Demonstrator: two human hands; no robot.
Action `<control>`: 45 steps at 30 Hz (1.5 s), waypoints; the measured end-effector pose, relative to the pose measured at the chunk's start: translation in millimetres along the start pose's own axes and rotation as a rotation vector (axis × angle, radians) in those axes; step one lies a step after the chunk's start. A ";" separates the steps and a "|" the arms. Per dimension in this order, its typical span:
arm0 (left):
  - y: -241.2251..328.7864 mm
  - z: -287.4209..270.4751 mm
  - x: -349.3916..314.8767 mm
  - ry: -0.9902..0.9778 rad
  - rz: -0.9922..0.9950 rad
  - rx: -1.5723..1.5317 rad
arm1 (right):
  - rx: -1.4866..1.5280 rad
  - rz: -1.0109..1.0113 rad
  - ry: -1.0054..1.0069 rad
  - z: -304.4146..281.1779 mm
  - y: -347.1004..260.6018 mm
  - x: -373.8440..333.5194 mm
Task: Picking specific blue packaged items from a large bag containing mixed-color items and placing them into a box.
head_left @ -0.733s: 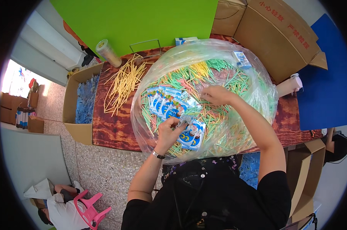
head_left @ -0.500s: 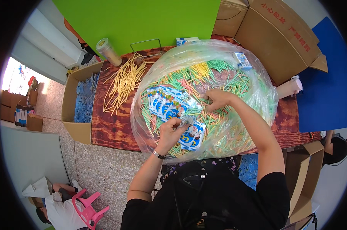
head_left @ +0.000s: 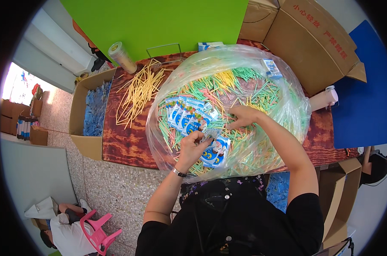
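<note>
Left hand (head_left: 192, 147) pinches a blue packet (head_left: 214, 150); right hand (head_left: 243, 116) rakes the coloured sticks (head_left: 249, 91), fingers seemingly curled together, partly hidden

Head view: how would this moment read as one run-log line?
left hand: holds blue packet | right hand: on coloured sticks in clear bag | table: yellow sticks

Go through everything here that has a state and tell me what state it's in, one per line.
Left hand: closed on a blue and white packet.
Right hand: fingers spread, reaching among the coloured sticks.
Clear plastic bag: open, spread wide on the table.
Row of packets: fanned, overlapping, lying on the sticks.
Yellow sticks: loose pile on the table.
Left cardboard box: open, blue items inside.
Tape roll: lying tilted.
</note>
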State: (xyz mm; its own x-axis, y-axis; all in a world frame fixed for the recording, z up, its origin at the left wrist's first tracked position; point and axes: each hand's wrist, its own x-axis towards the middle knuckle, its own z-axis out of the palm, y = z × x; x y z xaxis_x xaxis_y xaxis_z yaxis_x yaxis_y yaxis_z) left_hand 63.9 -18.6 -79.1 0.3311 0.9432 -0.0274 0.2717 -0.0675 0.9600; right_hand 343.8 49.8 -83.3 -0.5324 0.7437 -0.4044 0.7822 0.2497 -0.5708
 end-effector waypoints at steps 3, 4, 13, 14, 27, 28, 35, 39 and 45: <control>1.0 -1.4 -0.5 0.009 0.019 0.017 | 0.039 0.009 0.034 2.0 -5.5 -2.7; 2.9 -1.5 -0.1 0.009 0.020 0.017 | 0.069 -0.022 0.046 2.2 -5.2 -3.1; 0.2 -1.4 0.3 0.030 0.021 -0.016 | -0.063 0.144 0.154 9.3 -8.9 -2.1; 2.1 -1.9 0.3 0.031 0.018 -0.005 | -0.066 0.143 0.155 5.7 -10.9 -3.7; 14.2 -2.1 -2.0 0.072 0.093 0.052 | -0.288 0.262 0.152 -41.6 -3.1 29.4; 12.6 -4.2 -0.5 0.073 0.092 0.051 | -0.288 0.261 0.150 -46.3 -2.7 26.7; 13.0 -8.2 -0.9 0.065 0.061 0.007 | -0.308 0.256 0.350 -28.3 29.8 -4.2; 8.5 -5.7 -2.8 0.062 0.054 0.017 | -0.367 0.313 0.324 -17.0 1.2 -2.0; 12.9 -7.1 -3.2 0.063 0.067 0.019 | -0.410 0.210 0.338 -16.5 5.6 -1.6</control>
State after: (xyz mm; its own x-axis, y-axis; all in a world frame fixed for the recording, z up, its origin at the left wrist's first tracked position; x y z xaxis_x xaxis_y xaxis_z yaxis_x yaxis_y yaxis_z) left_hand 59.9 -20.2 -64.6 0.2916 0.9550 0.0547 0.2679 -0.1364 0.9537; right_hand 354.5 60.2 -74.0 -0.2721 0.9434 -0.1898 0.9574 0.2456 -0.1518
